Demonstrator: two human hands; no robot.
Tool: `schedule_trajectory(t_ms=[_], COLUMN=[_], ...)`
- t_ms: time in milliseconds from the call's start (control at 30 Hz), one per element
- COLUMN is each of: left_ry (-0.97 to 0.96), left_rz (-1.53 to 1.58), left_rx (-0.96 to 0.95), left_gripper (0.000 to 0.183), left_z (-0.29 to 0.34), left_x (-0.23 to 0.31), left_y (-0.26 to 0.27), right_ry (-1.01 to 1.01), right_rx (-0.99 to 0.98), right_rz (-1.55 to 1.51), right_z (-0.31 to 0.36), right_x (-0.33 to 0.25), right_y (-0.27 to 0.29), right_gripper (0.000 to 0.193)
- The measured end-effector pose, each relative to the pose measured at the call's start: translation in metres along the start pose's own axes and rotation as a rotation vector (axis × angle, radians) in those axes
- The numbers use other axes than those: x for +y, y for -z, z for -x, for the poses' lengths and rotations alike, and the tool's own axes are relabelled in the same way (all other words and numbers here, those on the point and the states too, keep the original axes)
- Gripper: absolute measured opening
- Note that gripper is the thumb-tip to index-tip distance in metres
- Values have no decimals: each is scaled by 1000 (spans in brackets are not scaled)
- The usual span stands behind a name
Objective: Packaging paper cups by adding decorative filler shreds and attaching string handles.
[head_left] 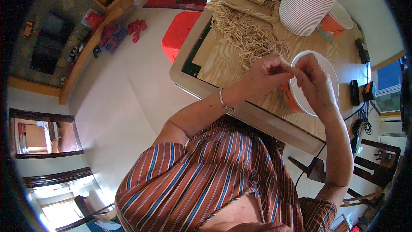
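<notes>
Both hands meet at the fingertips over the near rim of an orange paper tub (332, 77) with a white inside. My left hand (267, 76), with a bangle at its wrist, is closed in a pinch. Close against it, my right hand (316, 82) pinches too, in front of the tub's opening. Whatever lies between the fingers is too small to make out. A loose heap of beige yarn (244, 28) spreads over the wooden table (214, 58) just beyond my left hand. Part of the tub's wall is hidden by my hands.
A tall stack of white, red-lined paper tubs (313, 0) leans at the back, with another orange tub (337, 21) beside it. Black devices and cables (355, 92) lie along the right edge. A red stool (180, 34) stands left of the table, a dark wooden chair (373, 167) at right.
</notes>
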State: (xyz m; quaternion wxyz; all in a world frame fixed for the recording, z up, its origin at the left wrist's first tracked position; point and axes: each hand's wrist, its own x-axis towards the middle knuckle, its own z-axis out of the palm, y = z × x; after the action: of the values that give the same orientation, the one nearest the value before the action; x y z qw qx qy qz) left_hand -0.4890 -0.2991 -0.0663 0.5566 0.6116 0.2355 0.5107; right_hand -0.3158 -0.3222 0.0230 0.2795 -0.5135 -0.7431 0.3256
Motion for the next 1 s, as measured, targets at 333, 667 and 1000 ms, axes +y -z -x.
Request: schedule_trajectory(t_ms=[333, 667, 1000], left_ry=[-158, 10, 56], left_rz=[-11, 192, 418], left_rx=[-60, 91, 114], left_gripper=[8, 7, 5], left_z=[-5, 9, 15], left_x=[-19, -22, -22], left_y=[-3, -16, -19], right_ry=[-48, 63, 36], right_rx=[119, 197, 175], right_rz=[-253, -488, -387], right_z=[4, 3, 8], right_x=[-10, -11, -18], right_y=[5, 4, 7], right_gripper=[15, 17, 14])
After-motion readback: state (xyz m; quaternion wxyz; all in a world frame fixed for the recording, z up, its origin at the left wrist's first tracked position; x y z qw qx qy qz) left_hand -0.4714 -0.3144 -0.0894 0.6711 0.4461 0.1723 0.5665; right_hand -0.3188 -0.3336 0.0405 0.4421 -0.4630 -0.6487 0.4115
